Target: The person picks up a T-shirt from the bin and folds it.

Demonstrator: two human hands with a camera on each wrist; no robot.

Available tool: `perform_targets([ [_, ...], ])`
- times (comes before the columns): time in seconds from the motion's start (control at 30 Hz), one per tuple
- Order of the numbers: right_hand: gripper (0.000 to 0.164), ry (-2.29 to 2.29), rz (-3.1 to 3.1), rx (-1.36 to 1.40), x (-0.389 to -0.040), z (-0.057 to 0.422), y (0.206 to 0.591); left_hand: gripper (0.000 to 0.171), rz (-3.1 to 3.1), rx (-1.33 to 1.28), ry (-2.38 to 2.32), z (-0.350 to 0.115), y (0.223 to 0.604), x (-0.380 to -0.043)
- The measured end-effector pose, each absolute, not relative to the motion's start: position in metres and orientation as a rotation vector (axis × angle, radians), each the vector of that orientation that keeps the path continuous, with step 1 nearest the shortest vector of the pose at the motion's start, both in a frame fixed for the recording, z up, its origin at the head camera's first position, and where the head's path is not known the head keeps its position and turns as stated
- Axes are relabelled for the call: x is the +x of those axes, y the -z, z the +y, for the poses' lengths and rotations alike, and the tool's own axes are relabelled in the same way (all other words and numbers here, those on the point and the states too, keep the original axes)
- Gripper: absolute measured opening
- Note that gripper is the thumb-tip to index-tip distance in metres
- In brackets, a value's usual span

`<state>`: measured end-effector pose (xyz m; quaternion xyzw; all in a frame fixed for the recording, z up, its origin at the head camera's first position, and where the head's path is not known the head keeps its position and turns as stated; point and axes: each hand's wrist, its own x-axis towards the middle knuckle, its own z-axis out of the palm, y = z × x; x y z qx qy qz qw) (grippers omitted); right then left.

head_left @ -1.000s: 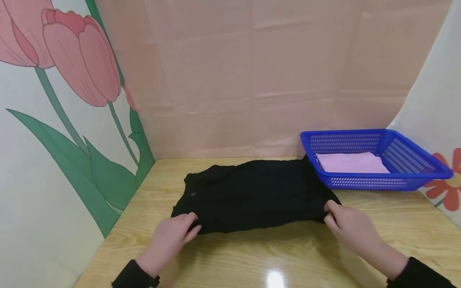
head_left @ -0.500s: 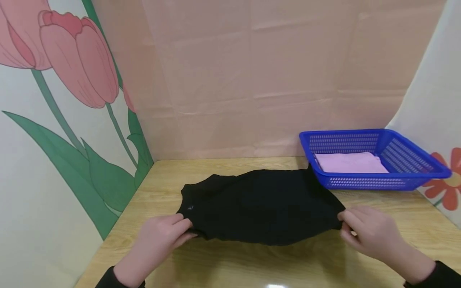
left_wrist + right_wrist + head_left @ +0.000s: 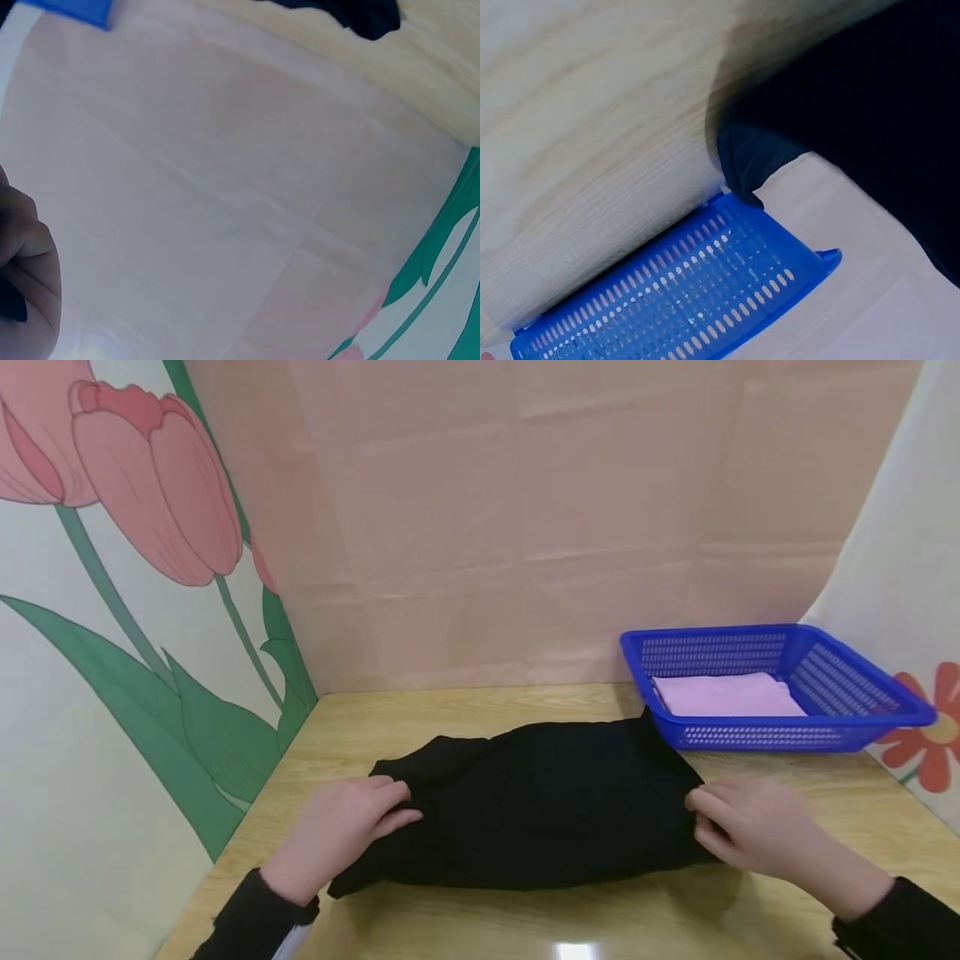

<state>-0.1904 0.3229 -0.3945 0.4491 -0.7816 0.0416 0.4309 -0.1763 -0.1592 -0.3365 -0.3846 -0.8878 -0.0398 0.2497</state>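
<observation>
A black fabric garment (image 3: 547,802) lies spread across the table in the head view, its near edge hanging a little toward me. My left hand (image 3: 345,827) pinches its left side with thumb and fingers, and a lower corner droops below that hand. At the opposite end, my right hand (image 3: 757,831) grips the right edge with curled fingers. Part of the left hand (image 3: 30,277) shows at the border of the left wrist view, with a bit of black cloth (image 3: 367,15) at the top. Dark cloth (image 3: 877,112) fills the upper right of the right wrist view.
A blue plastic basket (image 3: 765,722) stands at the back right, with a folded pink cloth (image 3: 727,695) inside. The garment's far right corner is close against it. The wooden table (image 3: 450,935) ends at a pinkish backdrop (image 3: 525,527); printed flower panels flank both sides.
The garment has come nearer to me, away from the back wall. My left hand has shifted on its left side, where a corner now droops. The right hand still grips the right edge.
</observation>
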Motion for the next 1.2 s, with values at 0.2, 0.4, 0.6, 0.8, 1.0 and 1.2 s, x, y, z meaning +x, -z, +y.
perform_targets([
  [0.2, 0.009, -0.059, -2.331, 1.053, -0.216, 0.326, 0.406, 0.034, -2.551, -1.019, 0.030, -0.155, 0.361, -0.224],
  [0.4, 0.022, 0.001, -2.601, 0.995, -0.235, 0.328, 0.418, 0.036, -2.585, -1.039, -0.074, -0.152, 0.392, -0.258],
  [0.6, 0.024, 0.033, -2.692, 1.022, -0.246, 0.328, 0.432, 0.030, -2.678, -1.035, -0.084, -0.149, 0.412, -0.272],
  [0.8, 0.025, 0.080, -2.607, 1.043, -0.251, 0.330, 0.445, 0.033, -2.779, -0.826, 0.021, -0.155, 0.419, -0.276],
  [1.0, 0.020, 0.116, -2.611, 0.976, -0.241, 0.324, 0.445, 0.039, -2.685, -0.620, 0.015, -0.157, 0.416, -0.258],
  [1.2, 0.065, -0.167, -2.985, 0.956, -0.212, 0.305, 0.436, 0.059, -2.903, -0.586, 0.009, -0.150, 0.423, -0.222],
])
